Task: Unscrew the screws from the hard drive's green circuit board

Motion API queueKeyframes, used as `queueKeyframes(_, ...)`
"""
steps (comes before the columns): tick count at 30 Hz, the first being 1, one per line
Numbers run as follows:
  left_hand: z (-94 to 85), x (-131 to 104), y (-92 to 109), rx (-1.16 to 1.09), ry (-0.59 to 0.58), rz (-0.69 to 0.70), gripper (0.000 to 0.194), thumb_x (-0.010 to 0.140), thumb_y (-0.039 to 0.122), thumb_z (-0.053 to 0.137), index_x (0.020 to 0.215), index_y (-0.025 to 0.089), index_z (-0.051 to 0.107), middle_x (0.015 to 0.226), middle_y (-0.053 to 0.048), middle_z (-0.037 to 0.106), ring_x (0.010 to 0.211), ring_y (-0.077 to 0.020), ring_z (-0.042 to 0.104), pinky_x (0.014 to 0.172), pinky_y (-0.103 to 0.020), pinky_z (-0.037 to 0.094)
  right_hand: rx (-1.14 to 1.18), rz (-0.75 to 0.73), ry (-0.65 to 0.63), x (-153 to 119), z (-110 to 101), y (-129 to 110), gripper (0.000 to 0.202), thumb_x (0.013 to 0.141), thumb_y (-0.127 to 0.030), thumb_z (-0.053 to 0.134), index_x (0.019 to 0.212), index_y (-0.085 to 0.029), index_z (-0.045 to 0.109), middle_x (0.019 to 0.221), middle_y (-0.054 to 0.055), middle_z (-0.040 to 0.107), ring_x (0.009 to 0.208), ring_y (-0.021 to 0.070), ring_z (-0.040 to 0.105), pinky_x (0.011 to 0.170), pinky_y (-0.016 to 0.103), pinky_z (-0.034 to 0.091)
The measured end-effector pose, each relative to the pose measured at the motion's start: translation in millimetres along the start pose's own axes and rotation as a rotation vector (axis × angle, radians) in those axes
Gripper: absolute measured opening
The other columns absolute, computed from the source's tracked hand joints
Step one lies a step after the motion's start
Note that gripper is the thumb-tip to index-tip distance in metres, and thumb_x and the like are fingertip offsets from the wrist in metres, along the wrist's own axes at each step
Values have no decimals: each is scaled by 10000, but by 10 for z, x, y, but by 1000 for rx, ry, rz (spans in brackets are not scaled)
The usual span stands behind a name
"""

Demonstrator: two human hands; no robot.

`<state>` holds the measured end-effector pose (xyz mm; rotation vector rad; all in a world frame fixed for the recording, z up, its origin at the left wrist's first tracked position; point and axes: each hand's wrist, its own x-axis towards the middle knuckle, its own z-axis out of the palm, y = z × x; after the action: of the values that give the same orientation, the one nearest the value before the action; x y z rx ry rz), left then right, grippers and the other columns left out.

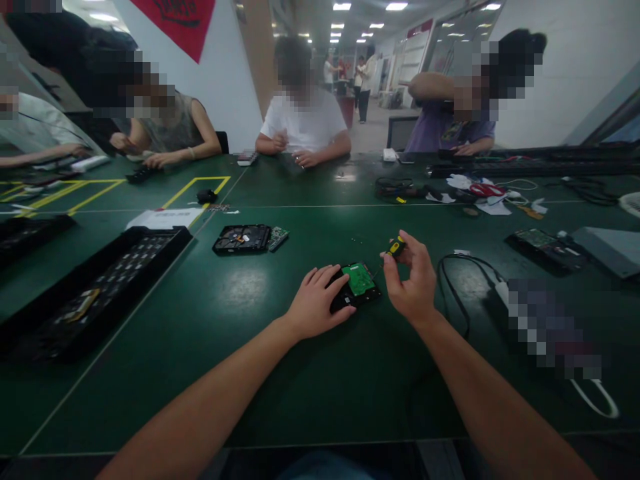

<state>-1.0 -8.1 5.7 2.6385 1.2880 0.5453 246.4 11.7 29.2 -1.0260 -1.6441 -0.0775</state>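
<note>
A black device with a green circuit board (358, 279) lies on the green table (320, 373). Across its left part rests my left hand (320, 300), fingers spread and thumb along the near edge, pressing on it or holding it. Just right of the device, my right hand (413, 280) is raised, its thumb and fingers pinched on a small yellow and black tool (397, 247). The tool's lower tip is too small to make out clearly.
To the left are a long black tray (165, 243), an opened black device (243, 239) and a small board (278, 238). On the right lie a cable (445, 267), another device (545, 250) and a grey box (610, 250). People sit across the table.
</note>
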Motion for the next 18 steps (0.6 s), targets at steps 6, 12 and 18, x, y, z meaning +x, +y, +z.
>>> queueKeyframes(6, -91, 36, 59, 24, -77, -9, 738, 982, 604, 622, 1591, 219, 461, 1678, -178, 420, 1591, -404, 338, 1295, -667, 246, -41, -52, 41, 47, -26, -64, 541, 958, -270, 717, 1474, -307, 560, 1238, 103, 623, 1002, 238, 671, 748, 405, 669)
queueKeyframes(12, -26, 26, 137, 24, -41, -68, 690, 986, 555, 627, 1572, 230, 462, 1685, -169, 407, 1609, -400, 303, 1300, -667, 238, -61, -23, 45, 45, -42, -51, 517, 997, -290, 654, 1502, -288, 544, 1216, 115, 653, 912, 233, 682, 762, 442, 667)
queueKeyframes(18, 50, -14, 97, 36, -9, -30, 803, 978, 692, 589, 1596, 201, 442, 1697, -186, 385, 1613, -390, 290, 1305, -639, 232, -11, -14, 16, 19, -24, -10, 566, 989, -297, 666, 1533, -276, 510, 1305, 137, 650, 1029, 271, 706, 803, 468, 674)
